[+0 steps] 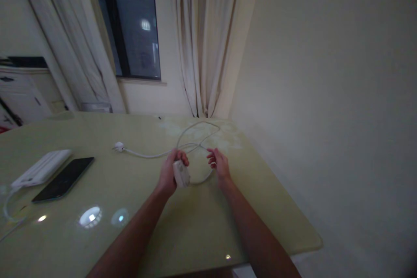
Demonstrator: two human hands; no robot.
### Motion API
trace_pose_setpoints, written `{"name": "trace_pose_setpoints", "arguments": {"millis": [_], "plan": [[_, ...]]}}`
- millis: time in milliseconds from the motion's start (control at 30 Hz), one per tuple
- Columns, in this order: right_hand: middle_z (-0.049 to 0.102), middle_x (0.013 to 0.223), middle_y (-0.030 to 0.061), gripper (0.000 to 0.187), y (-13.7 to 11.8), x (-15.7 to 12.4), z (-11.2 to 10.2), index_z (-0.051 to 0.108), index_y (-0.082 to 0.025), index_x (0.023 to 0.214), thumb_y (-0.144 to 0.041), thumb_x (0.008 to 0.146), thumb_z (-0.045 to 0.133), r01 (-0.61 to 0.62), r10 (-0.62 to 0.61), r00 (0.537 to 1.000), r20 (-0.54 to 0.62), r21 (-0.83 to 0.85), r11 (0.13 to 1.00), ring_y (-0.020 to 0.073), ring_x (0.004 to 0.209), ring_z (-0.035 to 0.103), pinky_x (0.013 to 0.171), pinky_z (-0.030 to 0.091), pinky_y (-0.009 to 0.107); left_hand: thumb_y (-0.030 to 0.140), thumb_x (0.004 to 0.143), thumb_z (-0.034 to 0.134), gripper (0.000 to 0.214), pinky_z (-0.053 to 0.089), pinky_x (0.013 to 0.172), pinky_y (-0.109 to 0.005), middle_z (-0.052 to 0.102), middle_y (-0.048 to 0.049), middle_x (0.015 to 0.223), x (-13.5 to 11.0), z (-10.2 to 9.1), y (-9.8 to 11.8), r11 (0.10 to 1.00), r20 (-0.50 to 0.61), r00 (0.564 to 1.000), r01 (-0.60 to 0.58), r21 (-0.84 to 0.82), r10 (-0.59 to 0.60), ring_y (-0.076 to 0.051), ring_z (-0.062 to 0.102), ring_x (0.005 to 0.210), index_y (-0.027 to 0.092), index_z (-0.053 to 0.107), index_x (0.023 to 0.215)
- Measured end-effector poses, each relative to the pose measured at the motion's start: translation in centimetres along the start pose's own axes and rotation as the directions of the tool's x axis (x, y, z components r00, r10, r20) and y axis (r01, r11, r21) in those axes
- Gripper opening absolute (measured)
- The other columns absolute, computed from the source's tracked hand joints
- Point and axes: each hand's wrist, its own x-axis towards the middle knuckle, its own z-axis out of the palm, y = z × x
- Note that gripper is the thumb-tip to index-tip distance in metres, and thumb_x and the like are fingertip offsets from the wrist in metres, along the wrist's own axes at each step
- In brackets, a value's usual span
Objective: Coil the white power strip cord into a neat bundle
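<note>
My left hand (pixel 170 171) is closed around a white power adapter (pixel 181 173), held a little above the table. A pale cable (pixel 202 180) runs from the adapter toward my right hand (pixel 219 163). The fingers of that hand are curled, with the cable passing at them. Beyond both hands the rest of the white cord (pixel 189 128) lies in loose loops on the tabletop. Its far end stretches left to a white plug (pixel 119 147) with metal prongs, which rests on the table.
The glossy greenish table (pixel 137 208) meets a plain wall (pixel 325 108) on the right. At left lie a dark phone (pixel 64 180) and a white power bank (pixel 42 167) with a cable attached. Curtains (pixel 208 39) and a window (pixel 135 21) stand behind.
</note>
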Motion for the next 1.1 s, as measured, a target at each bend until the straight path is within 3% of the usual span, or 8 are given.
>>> {"name": "trace_pose_setpoints", "arguments": {"millis": [100,200,333,533,700,867,1000,1100], "plan": [[0.071,0.087,0.0058,0.045,0.7,-1.1,1.0,0.078,-0.02,0.102,-0.061,0.089,0.063,0.196,-0.143,0.972,0.185,-0.315,0.928,0.0148,0.075,0.061,0.067,0.045,0.026,0.053,0.097,0.042,0.041,0.052,0.067,-0.032,0.043,0.002,0.065,1.5,-2.1,0.4,0.967,-0.157,0.987,-0.006,-0.256,-0.036,-0.014,0.049,0.06,0.024,0.031,0.07],[0.073,0.092,0.0055,0.035,1.0,-2.1,1.8,0.078,-0.022,0.107,-0.052,0.091,0.068,0.394,-0.169,0.885,0.435,-0.502,0.77,0.0165,0.083,0.063,0.079,0.045,0.028,0.049,0.096,0.043,0.041,0.055,0.07,-0.033,0.04,0.0021,0.061,2.8,-4.9,0.0,0.95,-0.302,0.953,-0.064,-0.307,-0.034,-0.014,0.048,0.06,0.024,0.03,0.067],[0.072,0.085,0.003,0.037,0.8,-3.0,2.3,0.077,-0.022,0.108,-0.052,0.087,0.075,0.54,-0.084,0.766,0.637,-0.568,0.622,0.0141,0.072,0.06,0.076,0.042,0.028,0.041,0.092,0.045,0.034,0.057,0.073,-0.035,0.039,0.0022,0.059,4.0,-7.4,-1.0,0.961,-0.406,0.911,-0.048,-0.272,-0.069,-0.015,0.049,0.059,0.024,0.03,0.066],[0.069,0.078,0.0005,0.025,0.6,-3.2,1.9,0.078,-0.023,0.099,-0.043,0.083,0.08,0.685,-0.03,0.643,0.765,-0.557,0.47,0.014,0.07,0.057,0.075,0.038,0.027,0.025,0.081,0.054,0.009,0.059,0.077,-0.035,0.056,-0.0004,0.073,5.1,-7.9,-2.1,0.984,-0.521,0.838,0.097,-0.148,-0.161,-0.015,0.062,0.069,0.023,0.046,0.076],[0.067,0.08,0.0033,0.01,-0.9,-2.3,0.5,0.075,-0.019,0.082,-0.028,0.086,0.071,0.694,-0.092,0.685,0.723,-0.608,0.385,0.0156,0.075,0.057,0.078,0.037,0.03,0.006,0.068,0.058,0.027,0.056,0.067,-0.027,0.061,0.0003,0.083,5.7,-9.1,-2.8,0.981,-0.621,0.761,0.173,-0.087,-0.189,-0.011,0.062,0.064,0.022,0.053,0.09],[0.069,0.088,0.0062,0.011,-2.7,-0.1,-3.2,0.074,-0.02,0.086,-0.023,0.087,0.064,0.551,-0.246,0.835,0.493,-0.742,0.382,0.02,0.086,0.06,0.083,0.04,0.033,0.009,0.073,0.054,0.017,0.054,0.062,-0.026,0.057,0.0011,0.069,6.3,-11.0,-3.4,0.967,-0.656,0.739,0.247,0.056,-0.151,-0.011,0.059,0.056,0.021,0.052,0.085],[0.07,0.096,0.0101,0.023,-2.2,1.4,-5.6,0.075,-0.02,0.09,-0.012,0.083,0.054,0.329,-0.448,0.881,0.153,-0.877,0.349,0.0236,0.094,0.06,0.09,0.042,0.037,0.013,0.071,0.055,0.014,0.052,0.06,-0.028,0.058,0.001,0.065,6.2,-11.9,-3.6,0.909,-0.63,0.774,0.305,0.285,-0.063,-0.016,0.061,0.058,0.021,0.054,0.082],[0.07,0.097,0.0107,0.026,-1.0,1.5,-5.3,0.074,-0.02,0.09,-0.01,0.081,0.052,0.28,-0.459,0.88,0.122,-0.914,0.295,0.0235,0.093,0.059,0.089,0.042,0.037,0.018,0.069,0.061,0.008,0.049,0.062,-0.031,0.06,-0.0015,0.062,5.8,-12.1,-3.3,0.805,-0.525,0.851,0.309,0.506,0.003,-0.021,0.061,0.062,0.022,0.059,0.075]]}}
